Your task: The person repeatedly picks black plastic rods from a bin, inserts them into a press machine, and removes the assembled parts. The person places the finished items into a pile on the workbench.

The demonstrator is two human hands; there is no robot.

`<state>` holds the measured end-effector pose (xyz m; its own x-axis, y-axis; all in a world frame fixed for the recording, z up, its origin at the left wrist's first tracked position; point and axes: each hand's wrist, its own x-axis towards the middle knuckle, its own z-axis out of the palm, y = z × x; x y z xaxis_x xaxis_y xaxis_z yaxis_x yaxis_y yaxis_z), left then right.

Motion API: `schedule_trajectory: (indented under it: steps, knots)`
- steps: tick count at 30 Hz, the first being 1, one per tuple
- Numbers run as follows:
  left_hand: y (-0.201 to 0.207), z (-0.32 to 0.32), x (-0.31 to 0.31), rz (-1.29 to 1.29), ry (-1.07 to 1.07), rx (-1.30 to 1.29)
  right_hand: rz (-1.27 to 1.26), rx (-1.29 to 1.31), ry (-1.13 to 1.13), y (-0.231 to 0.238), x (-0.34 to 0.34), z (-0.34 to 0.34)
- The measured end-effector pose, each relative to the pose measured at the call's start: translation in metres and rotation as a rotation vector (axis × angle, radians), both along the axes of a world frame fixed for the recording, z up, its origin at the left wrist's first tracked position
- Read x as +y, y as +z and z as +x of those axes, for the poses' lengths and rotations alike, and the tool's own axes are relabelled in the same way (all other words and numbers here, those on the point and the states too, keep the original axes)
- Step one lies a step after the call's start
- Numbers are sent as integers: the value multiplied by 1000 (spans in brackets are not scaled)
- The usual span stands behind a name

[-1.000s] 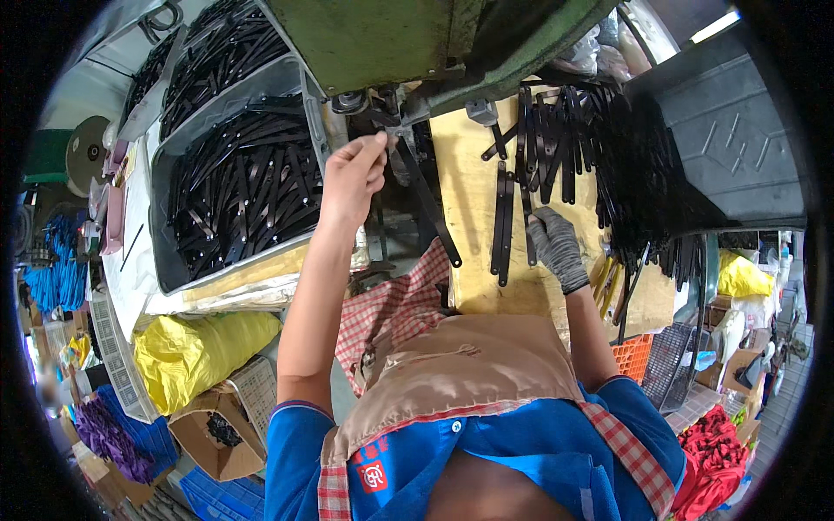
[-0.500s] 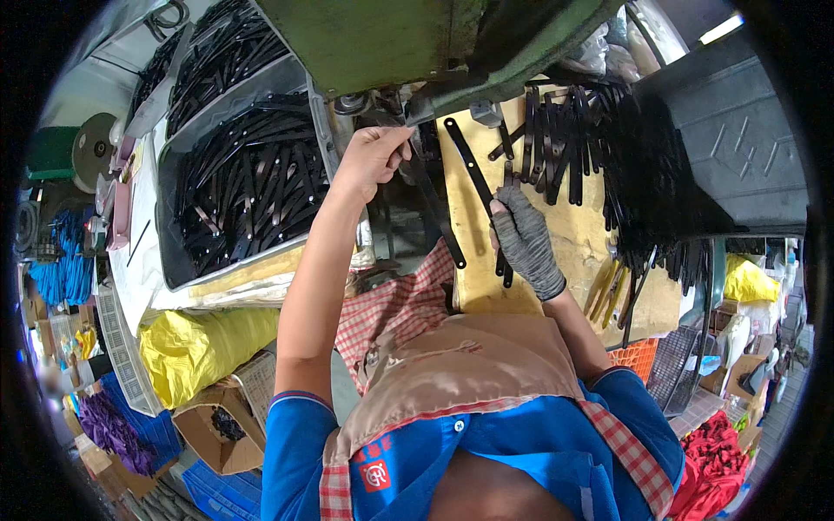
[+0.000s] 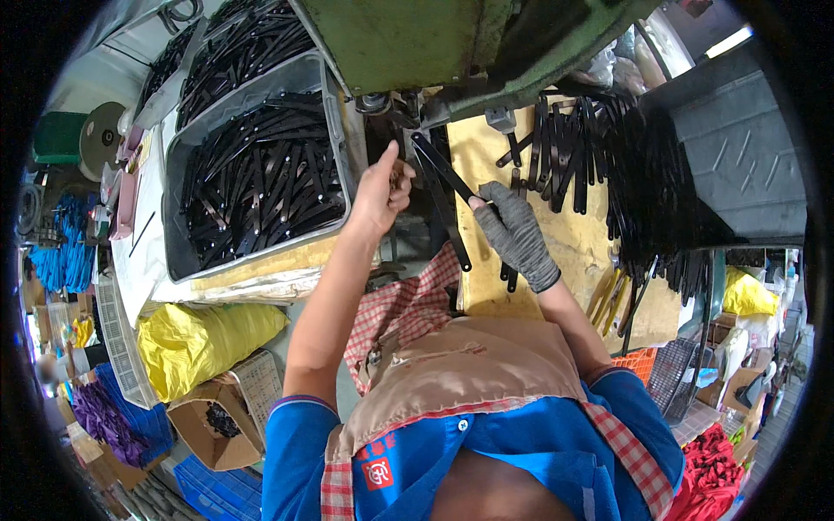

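My right hand [image 3: 516, 233], in a grey knit glove with bare fingertips, grips the near end of a flat black metal strip [image 3: 446, 170]. The strip slants up to the left, its far end under the green machine [image 3: 408, 48]. Just left of that end is my bare left hand [image 3: 382, 193], thumb raised and fingers curled in; whatever lies inside them is hidden. A second dark strip [image 3: 455, 227] with a hole at its near end hangs along the left edge of the yellowish work board [image 3: 495, 291]. More short strip ends [image 3: 509, 276] show below the gloved hand.
Left stands a grey bin [image 3: 178, 252] heaped with black strips, with further full bins behind it. Many strips [image 3: 573, 143] lie in rows at the board's right, beside a large dark tilted bin [image 3: 738, 148]. Yellow-handled pliers [image 3: 612, 295] rest near the board's right edge.
My right hand has brought its strip leftward, putting the far end under the machine. My left hand has drawn slightly down from the machine, and its thumb now points up.
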<state>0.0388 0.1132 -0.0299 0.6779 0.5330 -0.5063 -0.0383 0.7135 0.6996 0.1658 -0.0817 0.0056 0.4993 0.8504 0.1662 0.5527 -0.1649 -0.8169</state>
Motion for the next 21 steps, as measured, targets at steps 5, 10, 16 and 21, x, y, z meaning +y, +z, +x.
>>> schedule_trajectory:
  steps: [5, 10, 16, 21]
  knots:
    - [-15, -11, -67, -109, -71, 73, -97, 101, 10, 6, -3, -2]
    - [-3, -24, -120, 113, -206, -46, -229, 332, 92, 10, -20, -6]
    - [-9, -28, -138, 355, -43, -44, -111, 414, 127, 14, -23, -15]
    - [16, -46, -110, 616, -8, 72, -321, 91, -138, -18, -55, 36]
